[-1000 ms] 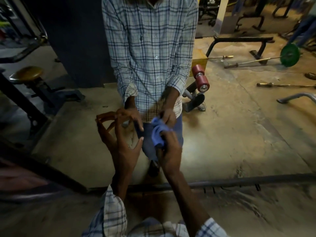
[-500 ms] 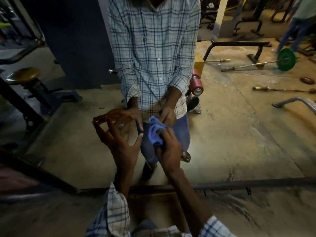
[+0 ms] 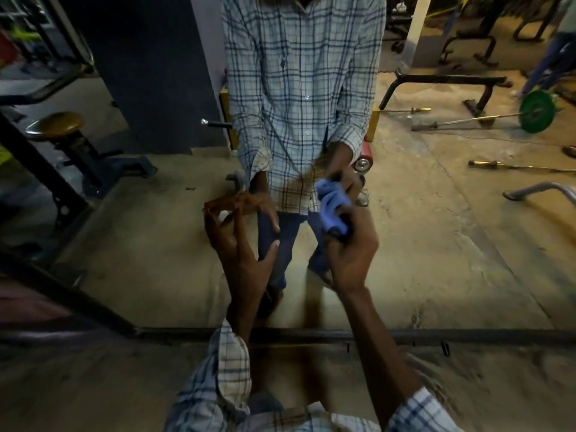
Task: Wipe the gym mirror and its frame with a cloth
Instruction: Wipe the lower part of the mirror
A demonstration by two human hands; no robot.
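Note:
A large mirror [image 3: 436, 244] fills the view, showing my own reflection in a checked shirt. Its dark frame [image 3: 467, 336] runs across the bottom. My right hand [image 3: 350, 257] grips a bunched blue cloth [image 3: 332, 207] and presses it against the glass at the middle. My left hand [image 3: 240, 244] is to the left of it, fingers spread, with the fingertips touching the glass and nothing held.
Reflected in the mirror: a barbell with a green plate [image 3: 537, 111] on the floor at right, a bench frame [image 3: 442, 79], a round brown seat [image 3: 56, 124] on a machine at left. Concrete floor [image 3: 93, 385] lies below the frame.
My right hand has slid the blue cloth to the right and slightly up on the glass. My left hand has stayed with its fingertips on the mirror.

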